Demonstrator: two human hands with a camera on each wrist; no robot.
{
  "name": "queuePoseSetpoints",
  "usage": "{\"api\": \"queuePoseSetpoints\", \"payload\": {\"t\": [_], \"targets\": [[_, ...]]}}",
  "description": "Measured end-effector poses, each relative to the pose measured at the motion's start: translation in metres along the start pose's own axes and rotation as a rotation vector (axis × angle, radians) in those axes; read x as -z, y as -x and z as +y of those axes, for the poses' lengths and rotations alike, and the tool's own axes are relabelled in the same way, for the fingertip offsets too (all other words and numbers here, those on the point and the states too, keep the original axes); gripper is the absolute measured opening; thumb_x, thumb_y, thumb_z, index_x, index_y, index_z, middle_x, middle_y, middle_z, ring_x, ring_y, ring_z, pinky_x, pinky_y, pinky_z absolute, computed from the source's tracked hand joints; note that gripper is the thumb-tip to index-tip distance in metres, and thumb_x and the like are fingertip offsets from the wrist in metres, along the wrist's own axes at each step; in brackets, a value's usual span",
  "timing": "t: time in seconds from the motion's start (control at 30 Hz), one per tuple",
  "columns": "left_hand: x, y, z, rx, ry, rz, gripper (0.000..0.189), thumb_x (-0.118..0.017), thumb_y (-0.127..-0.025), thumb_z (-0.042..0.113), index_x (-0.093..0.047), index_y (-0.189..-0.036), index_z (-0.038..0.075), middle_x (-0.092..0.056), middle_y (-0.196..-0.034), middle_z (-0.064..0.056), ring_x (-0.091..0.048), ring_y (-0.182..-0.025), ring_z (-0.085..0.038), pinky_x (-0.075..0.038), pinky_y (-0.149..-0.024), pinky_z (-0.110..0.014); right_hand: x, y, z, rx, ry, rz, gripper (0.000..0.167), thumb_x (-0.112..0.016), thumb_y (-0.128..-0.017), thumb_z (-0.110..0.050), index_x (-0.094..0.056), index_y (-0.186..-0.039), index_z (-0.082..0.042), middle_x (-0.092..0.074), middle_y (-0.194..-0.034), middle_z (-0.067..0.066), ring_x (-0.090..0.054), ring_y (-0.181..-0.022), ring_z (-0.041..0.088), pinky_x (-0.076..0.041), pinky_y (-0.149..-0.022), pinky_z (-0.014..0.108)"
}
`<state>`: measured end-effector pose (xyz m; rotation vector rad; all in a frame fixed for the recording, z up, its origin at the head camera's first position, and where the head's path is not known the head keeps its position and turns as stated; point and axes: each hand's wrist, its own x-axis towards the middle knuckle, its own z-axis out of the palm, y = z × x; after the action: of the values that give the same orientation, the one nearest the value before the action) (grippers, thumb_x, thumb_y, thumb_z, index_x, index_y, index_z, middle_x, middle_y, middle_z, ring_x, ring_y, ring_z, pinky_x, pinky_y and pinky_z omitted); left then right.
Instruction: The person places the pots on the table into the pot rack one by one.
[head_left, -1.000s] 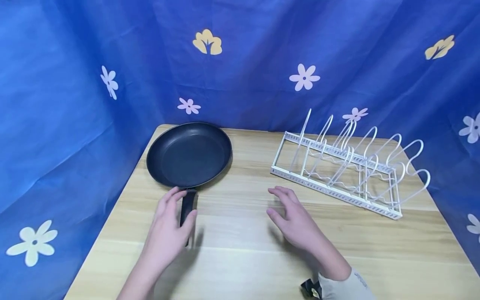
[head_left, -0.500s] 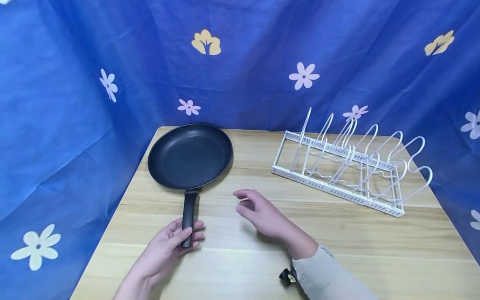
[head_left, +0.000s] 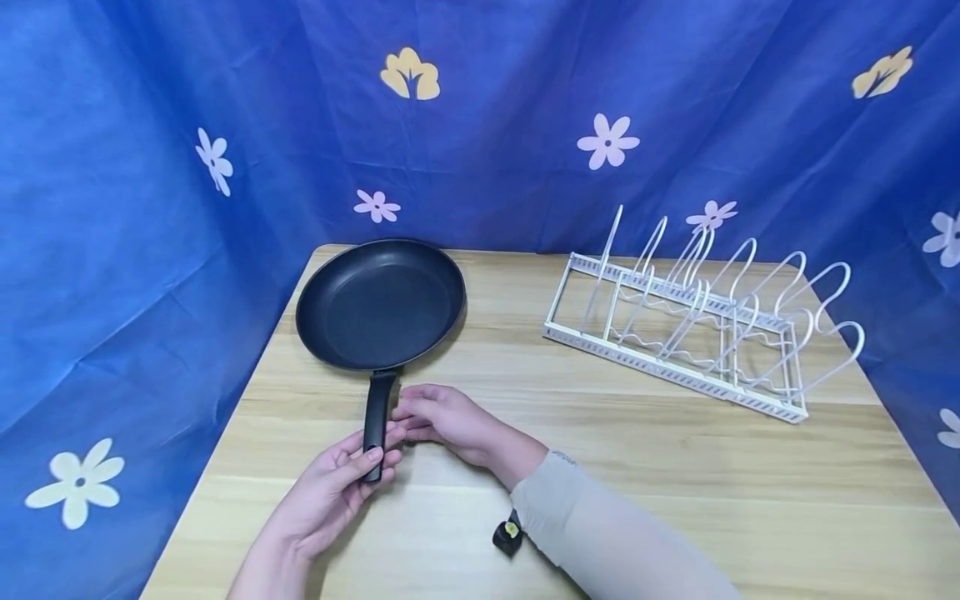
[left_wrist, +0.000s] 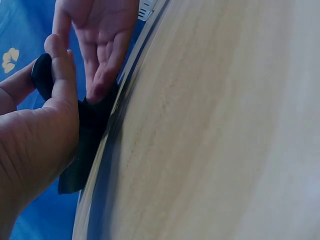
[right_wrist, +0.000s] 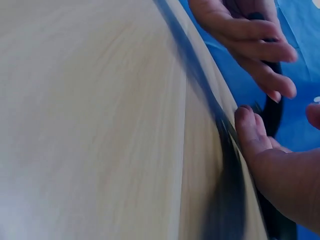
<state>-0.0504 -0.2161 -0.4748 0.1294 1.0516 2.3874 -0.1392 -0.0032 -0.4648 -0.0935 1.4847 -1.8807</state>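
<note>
A black frying pan (head_left: 382, 308) is at the back left of the wooden table in the head view, its handle toward the person. My left hand (head_left: 330, 492) grips the end of that handle (head_left: 378, 408), thumb on top and fingertips showing on the right side. Close by on the right, my right hand (head_left: 461, 425) has its fingers extended, their tips beside the handle and near the left fingertips. In the right wrist view the right hand (right_wrist: 285, 180) has its thumb apart from the handle. Whether its fingertips touch the handle I cannot tell.
A white wire pan rack (head_left: 667, 350) with upright loops stands at the right back of the table (head_left: 675, 492). Blue flowered cloth (head_left: 495, 125) hangs behind and at the sides. A small black object (head_left: 507, 537) is by the right cuff.
My left hand, earlier hovering beside the handle, has slid down to its end and taken hold of it. The right hand has moved left from mid-table to the handle.
</note>
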Motion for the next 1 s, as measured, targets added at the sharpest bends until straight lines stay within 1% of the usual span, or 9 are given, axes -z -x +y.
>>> {"api": "queuePoseSetpoints", "payload": {"t": [0.1,0.2,0.37,0.43,0.6,0.7,0.8,0.9,1.0], "targets": [[-0.002,0.000,0.000,-0.005,0.013,0.006,0.038,-0.039,-0.115,-0.003,-0.057,-0.145,0.009,-0.072,-0.144,-0.003,-0.074,-0.120,-0.010,-0.061,-0.105,-0.023,-0.008,-0.011,0.000,-0.022,-0.088,-0.011,0.039,-0.057,-0.112,-0.016,-0.056,-0.143,0.007,-0.072,-0.116,0.013,-0.069,-0.095,0.013,-0.064,-0.093,0.027],[-0.003,0.002,-0.001,-0.012,0.028,0.003,0.038,-0.039,-0.114,-0.004,-0.057,-0.145,0.009,-0.073,-0.143,-0.003,-0.075,-0.119,-0.010,-0.061,-0.104,-0.023,-0.013,-0.020,0.002,-0.040,-0.171,-0.022,0.029,-0.058,-0.111,-0.015,-0.061,-0.132,0.004,-0.069,-0.103,0.006,-0.067,-0.088,0.012,-0.061,-0.078,0.020],[-0.004,0.006,-0.004,-0.014,0.071,-0.029,0.041,-0.037,-0.114,-0.005,-0.059,-0.145,0.008,-0.074,-0.141,-0.002,-0.075,-0.118,-0.010,-0.060,-0.104,-0.023,-0.017,-0.025,0.009,-0.071,-0.273,-0.049,0.014,-0.059,-0.111,-0.015,-0.065,-0.116,-0.003,-0.070,-0.096,0.004,-0.066,-0.079,0.011,-0.059,-0.070,0.018],[-0.005,0.007,-0.005,-0.010,0.073,-0.036,0.041,-0.036,-0.114,-0.005,-0.060,-0.145,0.008,-0.074,-0.140,-0.002,-0.075,-0.117,-0.010,-0.060,-0.105,-0.022,-0.017,-0.026,0.011,-0.074,-0.287,-0.067,0.014,-0.059,-0.111,-0.015,-0.065,-0.114,-0.003,-0.073,-0.097,0.005,-0.069,-0.081,0.010,-0.059,-0.070,0.018],[-0.012,0.009,-0.004,-0.001,0.036,-0.026,0.040,-0.039,-0.114,-0.005,-0.060,-0.144,0.008,-0.074,-0.136,0.001,-0.075,-0.114,-0.007,-0.060,-0.104,-0.021,-0.014,-0.028,0.012,-0.070,-0.315,-0.134,0.024,-0.057,-0.111,-0.013,-0.063,-0.126,0.005,-0.077,-0.107,0.008,-0.074,-0.092,0.011,-0.058,-0.072,0.018],[-0.016,0.008,0.000,-0.004,0.009,-0.014,0.039,-0.041,-0.114,-0.004,-0.059,-0.145,0.008,-0.074,-0.135,0.002,-0.074,-0.111,-0.006,-0.061,-0.102,-0.020,-0.012,-0.029,0.008,-0.062,-0.335,-0.163,0.027,-0.056,-0.112,-0.012,-0.061,-0.131,0.007,-0.076,-0.111,0.008,-0.073,-0.090,0.010,-0.056,-0.069,0.016],[-0.017,0.007,0.003,-0.012,-0.013,-0.010,0.037,-0.041,-0.114,-0.004,-0.059,-0.145,0.008,-0.074,-0.135,0.003,-0.074,-0.109,-0.005,-0.061,-0.101,-0.020,-0.012,-0.030,0.005,-0.054,-0.344,-0.185,0.035,-0.055,-0.112,-0.011,-0.056,-0.139,0.011,-0.075,-0.112,0.007,-0.072,-0.088,0.009,-0.054,-0.066,0.016],[-0.018,0.009,0.003,-0.017,-0.040,-0.016,0.037,-0.041,-0.114,-0.003,-0.059,-0.144,0.008,-0.073,-0.135,0.004,-0.073,-0.108,-0.004,-0.061,-0.100,-0.019,-0.013,-0.029,0.005,-0.050,-0.351,-0.196,0.045,-0.054,-0.112,-0.010,-0.047,-0.149,0.015,-0.076,-0.111,0.005,-0.074,-0.093,0.009,-0.055,-0.067,0.016],[-0.017,0.009,0.002,-0.025,-0.066,-0.032,0.037,-0.040,-0.114,-0.003,-0.059,-0.144,0.009,-0.072,-0.135,0.005,-0.073,-0.107,-0.003,-0.061,-0.100,-0.019,-0.013,-0.028,0.005,-0.046,-0.355,-0.205,0.045,-0.053,-0.112,-0.009,-0.046,-0.150,0.014,-0.078,-0.110,0.004,-0.075,-0.098,0.009,-0.055,-0.067,0.017]]}}
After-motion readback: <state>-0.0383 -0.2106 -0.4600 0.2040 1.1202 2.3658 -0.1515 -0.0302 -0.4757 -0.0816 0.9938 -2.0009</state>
